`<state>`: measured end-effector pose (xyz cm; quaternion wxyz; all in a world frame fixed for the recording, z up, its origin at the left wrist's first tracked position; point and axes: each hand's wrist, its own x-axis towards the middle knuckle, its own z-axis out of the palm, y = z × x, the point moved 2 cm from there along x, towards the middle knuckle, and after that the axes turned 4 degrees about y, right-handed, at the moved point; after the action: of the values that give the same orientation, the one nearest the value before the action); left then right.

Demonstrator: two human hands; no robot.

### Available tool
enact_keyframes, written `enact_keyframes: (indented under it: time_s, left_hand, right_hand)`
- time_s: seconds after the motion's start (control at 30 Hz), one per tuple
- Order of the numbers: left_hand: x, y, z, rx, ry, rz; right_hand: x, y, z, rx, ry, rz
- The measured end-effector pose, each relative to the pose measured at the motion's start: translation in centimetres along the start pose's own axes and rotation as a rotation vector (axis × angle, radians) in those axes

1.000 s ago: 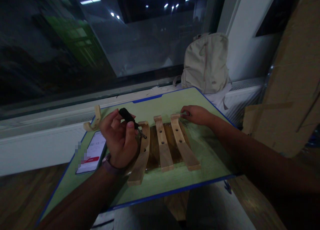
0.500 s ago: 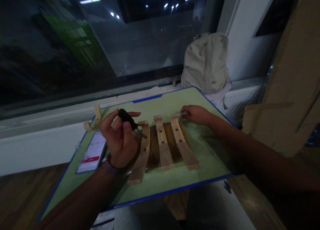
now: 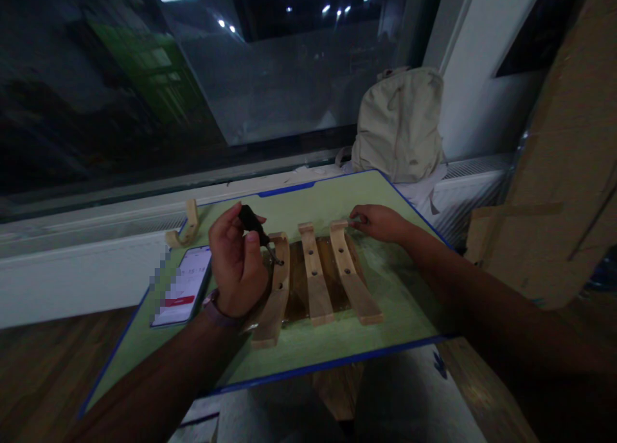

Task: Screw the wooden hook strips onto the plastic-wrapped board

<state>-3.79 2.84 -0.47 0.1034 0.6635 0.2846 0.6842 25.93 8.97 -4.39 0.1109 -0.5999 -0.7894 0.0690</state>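
Container: one beige backpack [image 3: 400,131], upright at upper right of the frame; its contents cannot be seen. The black-handled screwdriver [image 3: 252,222] is left of centre, grasped in the left hand [image 3: 237,266]. Its long axis lies diagonally, handle to the upper left, shank pointing down and right, tip at the upper hole of the left wooden leg [image 3: 270,311]. That leg, the middle leg [image 3: 320,298] and the right leg [image 3: 359,295] lie across a brown panel [image 3: 296,292] on the green desk [image 3: 409,289]. All three run roughly top to bottom of the frame, curved ends uppermost; the outer two splay apart toward the bottom. The right hand [image 3: 383,223] is curled beside the right leg's upper end; whether it grips anything cannot be told.
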Motion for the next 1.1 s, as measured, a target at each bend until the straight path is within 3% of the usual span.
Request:
enact_keyframes:
  time_s: [0.23,0.67,1.1]
  left_hand:
    - [-0.1,0.1,0.1,-0.048,0.004,0.045]
    - [-1.0,-0.8,0.0,0.038,-0.039,-0.076]
    - [-0.5,0.6,0.9,0.033,-0.080,0.032]
  right_hand:
    - [-0.2,-0.2,-0.2,-0.004,-0.003,0.008]
    - [-0.4,0.0,-0.3,0.002,-0.004,-0.008]
    - [-0.1,0.9,-0.4,0.125,0.075,-0.097]
